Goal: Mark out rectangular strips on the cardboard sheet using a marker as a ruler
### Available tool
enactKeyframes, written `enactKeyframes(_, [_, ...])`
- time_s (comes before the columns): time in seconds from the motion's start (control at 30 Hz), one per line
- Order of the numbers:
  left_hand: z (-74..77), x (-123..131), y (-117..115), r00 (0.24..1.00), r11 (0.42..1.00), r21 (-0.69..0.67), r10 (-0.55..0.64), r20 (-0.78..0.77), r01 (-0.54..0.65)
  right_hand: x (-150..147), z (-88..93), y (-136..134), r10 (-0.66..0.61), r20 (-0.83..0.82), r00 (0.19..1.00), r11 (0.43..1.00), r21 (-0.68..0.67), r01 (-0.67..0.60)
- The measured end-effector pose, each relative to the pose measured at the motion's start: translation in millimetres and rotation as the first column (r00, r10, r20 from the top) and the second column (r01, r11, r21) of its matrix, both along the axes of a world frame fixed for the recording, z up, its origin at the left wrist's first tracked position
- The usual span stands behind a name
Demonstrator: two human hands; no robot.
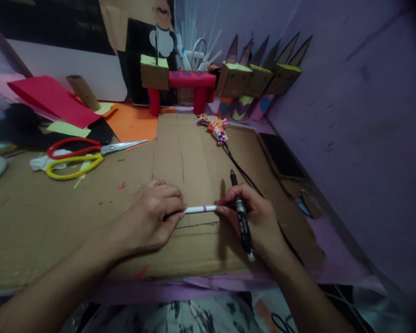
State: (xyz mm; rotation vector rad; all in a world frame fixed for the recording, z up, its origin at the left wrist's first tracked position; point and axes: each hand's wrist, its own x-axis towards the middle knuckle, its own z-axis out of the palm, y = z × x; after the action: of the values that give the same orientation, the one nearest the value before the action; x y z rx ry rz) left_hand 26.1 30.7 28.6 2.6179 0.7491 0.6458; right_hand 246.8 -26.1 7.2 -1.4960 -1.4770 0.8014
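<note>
A slim white marker with a purple band lies level across a cardboard piece that carries drawn dark lines. At its left end, the fingertips of my left hand pinch it. My right hand grips the other end between thumb and finger. Tucked in that same right hand is a black pen, its tip pointing away from me. Just below the marker runs a dark line on the cardboard. Both marker ends are partly hidden by my fingers.
Red-and-yellow scissors lie at the left, near coloured paper sheets. A phone rests at the right. A black cable runs from a patterned wrapped object. Cardboard figures and a red tube structure stand at the back.
</note>
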Motion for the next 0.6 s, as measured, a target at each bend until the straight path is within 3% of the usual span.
enactKeyframes(0.6, [-6.8,-0.7,-1.8,0.999,0.999,0.012,0.038,0.020,-0.038,-0.7,-2.2,0.4,0.021,-0.011,1.000,1.000,0.020,-0.021])
